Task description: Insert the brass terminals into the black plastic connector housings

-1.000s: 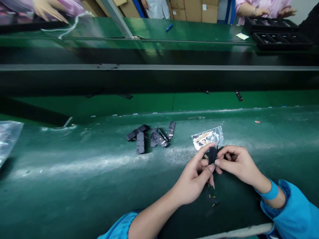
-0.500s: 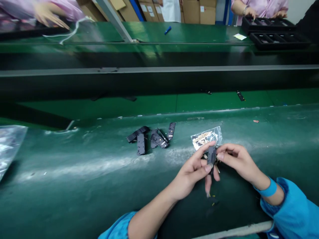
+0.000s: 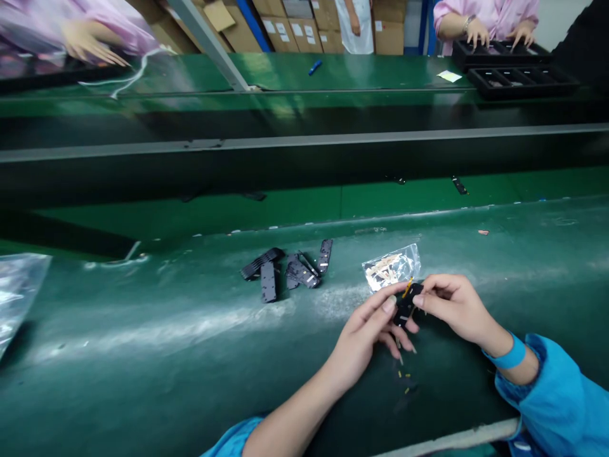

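My left hand [image 3: 368, 333] and my right hand [image 3: 451, 304] meet over the green bench, both pinched on one small black plastic part [image 3: 405, 303]. A thin yellow strip sticks up at the part's top end. Just behind the hands lies a small clear plastic bag [image 3: 391, 266] with tan pieces inside. A loose pile of several black plastic parts [image 3: 285, 270] rests on the bench to the left of the hands. Tiny yellow bits [image 3: 404, 381] lie on the bench below my fingers.
A clear bag [image 3: 19, 292] lies at the left edge. Behind the bench [image 3: 143, 355] runs a conveyor belt [image 3: 380, 197] carrying a small black piece [image 3: 458, 185]. Across it, other people's hands work at black trays [image 3: 518, 79] and a blue pen [image 3: 314, 66] lies there.
The black part has tilted from upright to slanted between my fingers, and both hands have shifted slightly. The camera view has dipped a little.
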Action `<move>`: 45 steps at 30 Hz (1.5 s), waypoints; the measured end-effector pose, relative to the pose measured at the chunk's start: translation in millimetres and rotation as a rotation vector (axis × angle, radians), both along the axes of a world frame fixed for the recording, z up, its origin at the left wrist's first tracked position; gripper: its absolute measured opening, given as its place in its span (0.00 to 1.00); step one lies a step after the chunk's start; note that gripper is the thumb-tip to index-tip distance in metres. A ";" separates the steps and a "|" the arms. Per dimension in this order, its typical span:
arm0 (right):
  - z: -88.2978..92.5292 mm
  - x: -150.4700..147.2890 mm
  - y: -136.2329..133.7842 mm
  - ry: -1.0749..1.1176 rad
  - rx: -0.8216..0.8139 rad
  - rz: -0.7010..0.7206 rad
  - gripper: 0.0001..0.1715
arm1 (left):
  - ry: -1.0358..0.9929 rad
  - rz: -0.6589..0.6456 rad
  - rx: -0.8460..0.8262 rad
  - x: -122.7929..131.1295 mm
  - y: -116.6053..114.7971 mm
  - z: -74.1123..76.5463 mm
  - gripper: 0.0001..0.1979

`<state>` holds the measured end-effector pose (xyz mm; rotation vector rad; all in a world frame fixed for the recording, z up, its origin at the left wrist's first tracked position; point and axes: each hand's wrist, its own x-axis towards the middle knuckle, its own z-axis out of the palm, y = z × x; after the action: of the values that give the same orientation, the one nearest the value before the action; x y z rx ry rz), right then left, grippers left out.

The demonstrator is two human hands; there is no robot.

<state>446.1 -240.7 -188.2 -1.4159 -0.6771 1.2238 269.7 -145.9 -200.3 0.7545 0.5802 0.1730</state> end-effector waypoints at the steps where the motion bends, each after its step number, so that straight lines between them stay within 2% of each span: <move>1: 0.6 0.5 0.1 -0.010 -0.008 -0.009 0.19 | 0.030 0.036 0.093 0.6 -1.3 1.0 0.25; 3: 1.8 0.8 0.2 -0.023 -0.013 -0.009 0.19 | 0.062 0.066 0.208 1.2 -3.6 2.2 0.22; 9: 2.6 -1.4 0.7 -0.053 -0.011 0.011 0.17 | 0.088 0.071 0.312 -0.3 -9.0 2.9 0.21; 14: 1.3 -2.2 0.2 -0.050 -0.007 0.016 0.17 | 0.127 0.102 0.701 -0.9 -11.9 7.9 0.17; 15: 1.3 -1.9 -0.3 -0.048 -0.005 0.023 0.17 | 0.128 0.107 0.684 -0.4 -11.2 8.2 0.17; 16: 1.4 -1.4 -1.0 -0.047 -0.004 0.033 0.17 | 0.122 0.105 0.591 0.3 -9.9 8.0 0.17; 19: 2.5 -0.3 -2.9 -0.080 0.010 0.092 0.15 | 0.083 0.019 0.087 2.7 -2.9 6.1 0.20; 21: 3.6 -0.5 -3.5 -0.136 0.048 0.155 0.12 | 0.045 -0.088 -0.154 3.3 2.3 5.2 0.19; 23: 4.3 -1.1 -3.5 -0.195 0.087 0.174 0.10 | 0.017 -0.194 -0.253 3.2 6.1 5.3 0.19; 24: 4.5 -1.3 -3.4 -0.224 0.091 0.157 0.09 | 0.015 -0.204 -0.257 3.0 7.1 5.5 0.19; 26: 4.8 -1.7 -2.9 -0.277 0.063 0.103 0.07 | 0.051 -0.123 -0.147 3.0 7.9 5.9 0.21; 29: 6.2 -2.8 -2.5 -0.303 0.012 0.071 0.04 | 0.173 0.044 0.232 3.8 6.7 5.9 0.25; 32: 7.8 -6.2 -2.8 -0.289 0.004 0.043 0.06 | 0.247 0.063 0.500 4.8 3.4 6.1 0.26; 36: 6.4 -11.4 -4.0 -0.279 -0.010 -0.022 0.09 | 0.245 0.070 0.567 5.9 -1.6 6.5 0.24; 40: 3.5 -12.6 -5.0 -0.272 -0.006 -0.077 0.10 | 0.243 0.050 0.563 6.1 -3.2 6.3 0.24; 45: 5.5 -9.8 -4.9 -0.269 0.000 -0.082 0.11 | 0.228 0.024 0.532 5.9 -1.2 7.7 0.26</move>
<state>436.3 -245.6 -182.7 -1.6085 -0.7933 0.9785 275.6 -147.1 -192.6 1.2945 0.7721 0.2704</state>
